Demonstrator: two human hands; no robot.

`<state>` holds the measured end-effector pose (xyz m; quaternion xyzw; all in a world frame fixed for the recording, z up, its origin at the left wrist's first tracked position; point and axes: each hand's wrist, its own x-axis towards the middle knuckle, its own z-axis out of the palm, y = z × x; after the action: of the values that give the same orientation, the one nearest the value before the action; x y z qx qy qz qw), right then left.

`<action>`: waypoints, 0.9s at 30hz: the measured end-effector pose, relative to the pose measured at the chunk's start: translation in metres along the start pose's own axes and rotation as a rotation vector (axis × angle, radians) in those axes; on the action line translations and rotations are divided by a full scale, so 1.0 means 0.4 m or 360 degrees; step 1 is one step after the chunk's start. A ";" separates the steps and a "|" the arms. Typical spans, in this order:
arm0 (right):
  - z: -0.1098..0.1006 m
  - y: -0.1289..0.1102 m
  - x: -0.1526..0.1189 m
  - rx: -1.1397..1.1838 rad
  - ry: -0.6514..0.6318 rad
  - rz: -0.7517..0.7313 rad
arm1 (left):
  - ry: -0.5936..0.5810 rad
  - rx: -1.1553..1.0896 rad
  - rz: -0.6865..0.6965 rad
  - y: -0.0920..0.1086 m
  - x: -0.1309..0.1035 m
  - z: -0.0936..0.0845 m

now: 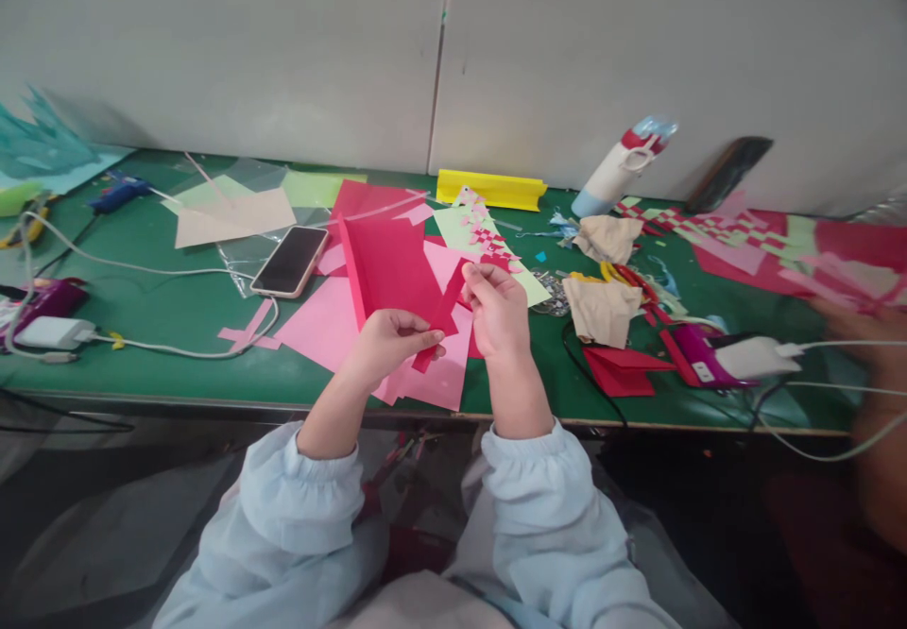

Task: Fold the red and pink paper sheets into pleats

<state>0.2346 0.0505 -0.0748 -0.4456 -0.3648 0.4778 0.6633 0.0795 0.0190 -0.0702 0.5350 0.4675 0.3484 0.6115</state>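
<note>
Pale blue sleeves (pixel 298 497) lay nearest. Left hand (pixel 392 338) and right hand (pixel 500 306) pinched red strip (pixel 447 309) over pink paper (pixel 318 322); red sheet (pixel 389 265) behind already had left edge folded up; strip's attachment unclear.

The red strip (pixel 449 308) and pink sheets (pixel 318 323) are matt paper, the phone screen (pixel 290 260) glossy, the white charger (pixel 55 332) smooth plastic, the sleeves (pixel 298 497) gathered cloth, and the green tabletop (pixel 170 317) smooth.
</note>
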 end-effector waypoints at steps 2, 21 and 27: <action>-0.006 -0.001 0.004 0.0039 0.0028 -0.0014 | -0.0024 0.0026 0.0001 -0.001 0.000 0.000; -0.072 -0.007 0.054 -0.0024 0.0189 -0.0124 | -0.0069 0.0092 -0.0079 0.004 0.000 -0.003; -0.076 0.000 0.057 0.0006 0.0189 -0.0145 | -0.0030 0.0102 -0.0014 0.010 -0.003 0.001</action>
<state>0.2686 0.0651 -0.0838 -0.4548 -0.3438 0.4206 0.7057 0.0797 0.0186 -0.0663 0.5555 0.4750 0.3254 0.5999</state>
